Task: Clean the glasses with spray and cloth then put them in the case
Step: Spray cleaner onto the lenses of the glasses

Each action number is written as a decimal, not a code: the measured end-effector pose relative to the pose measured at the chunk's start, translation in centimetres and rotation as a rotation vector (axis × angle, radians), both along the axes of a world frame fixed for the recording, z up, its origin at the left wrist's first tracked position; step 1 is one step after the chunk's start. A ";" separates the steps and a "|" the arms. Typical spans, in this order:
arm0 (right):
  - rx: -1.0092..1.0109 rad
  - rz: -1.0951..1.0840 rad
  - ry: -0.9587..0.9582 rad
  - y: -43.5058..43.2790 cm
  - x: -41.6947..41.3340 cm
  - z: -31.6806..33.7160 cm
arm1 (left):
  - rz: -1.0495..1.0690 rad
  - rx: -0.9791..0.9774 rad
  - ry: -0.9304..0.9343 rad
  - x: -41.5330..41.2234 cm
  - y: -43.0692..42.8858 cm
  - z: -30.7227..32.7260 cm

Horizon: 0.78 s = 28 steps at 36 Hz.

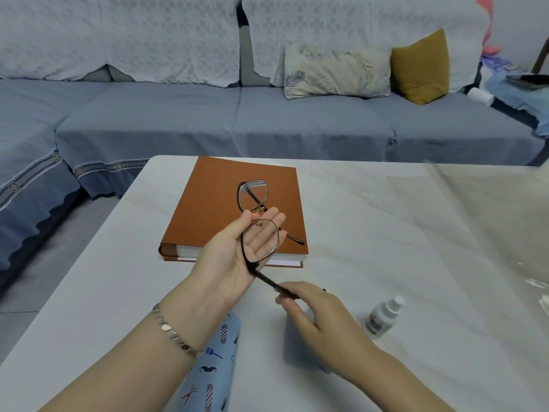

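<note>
Thin dark-framed glasses (253, 194) hang above the brown book, held by both hands. My left hand (237, 251), palm up, pinches the bridge between thumb and fingers, with one lens over the palm. My right hand (315, 310) grips the end of one dark temple arm. A small white spray bottle (383, 318) lies tilted on the table to the right of my right hand. A light blue glasses case (212, 367) with a barber pattern lies under my left forearm. A grey-blue cloth (300, 343) lies flat beneath my right hand, partly hidden.
A thick brown book (214, 203) lies on the white table (386, 227). Clear plastic sheeting (490, 218) covers the table's right side. A grey-blue sofa (208, 120) with cushions stands behind the table.
</note>
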State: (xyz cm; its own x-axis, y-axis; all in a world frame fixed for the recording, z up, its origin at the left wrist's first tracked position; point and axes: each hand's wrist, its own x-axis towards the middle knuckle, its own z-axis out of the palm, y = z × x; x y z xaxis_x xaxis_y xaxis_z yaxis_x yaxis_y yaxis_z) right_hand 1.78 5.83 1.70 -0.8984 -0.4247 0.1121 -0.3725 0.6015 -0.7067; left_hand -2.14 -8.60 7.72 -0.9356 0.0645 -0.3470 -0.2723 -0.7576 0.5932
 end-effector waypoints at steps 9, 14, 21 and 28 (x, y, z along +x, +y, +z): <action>-0.082 -0.582 0.257 9.2 1.0 1.1 | -0.066 -0.138 0.010 0.7 2.7 -0.5; -0.093 -0.691 -0.329 11.2 0.8 -3.0 | -0.094 -0.226 0.000 1.0 3.5 -1.0; -0.291 -0.694 -0.284 10.9 0.3 -4.8 | -0.194 -0.367 0.006 1.8 3.0 -0.4; -0.944 -0.391 -0.478 10.2 -1.0 1.3 | -0.401 -0.775 0.133 2.7 2.6 0.4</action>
State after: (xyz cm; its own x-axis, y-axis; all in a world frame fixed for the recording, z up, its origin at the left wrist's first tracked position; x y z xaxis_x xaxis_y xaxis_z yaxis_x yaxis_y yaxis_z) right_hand 0.81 16.02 3.03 -0.9880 -0.0322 -0.1513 0.1546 -0.2334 -0.9600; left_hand 0.54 -6.01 8.13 -0.9288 0.1878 -0.3194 -0.3236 0.0087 0.9462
